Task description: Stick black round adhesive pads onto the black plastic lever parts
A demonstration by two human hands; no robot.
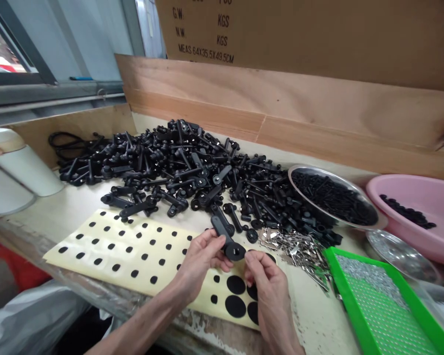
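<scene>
My left hand (203,259) grips a black plastic lever handle (221,232) by its arm, with the round head (235,251) pointing toward my right hand. My right hand (268,286) is close by, its fingertips at the edge of that head. Whether those fingers pinch something small is hidden. Under both hands lies a cream backing sheet of black adhesive dots (133,251), small ones at the left and larger discs (236,284) near my right wrist. A heap of similar black handles (177,162) spreads just beyond the sheet.
A steel bowl of black screws (333,197) and a pink basin (410,207) stand to the right. Loose metal fittings (296,251) lie beside a green tray (377,305). White cylinders (22,167) stand at the left, and a wooden board (281,108) backs the bench.
</scene>
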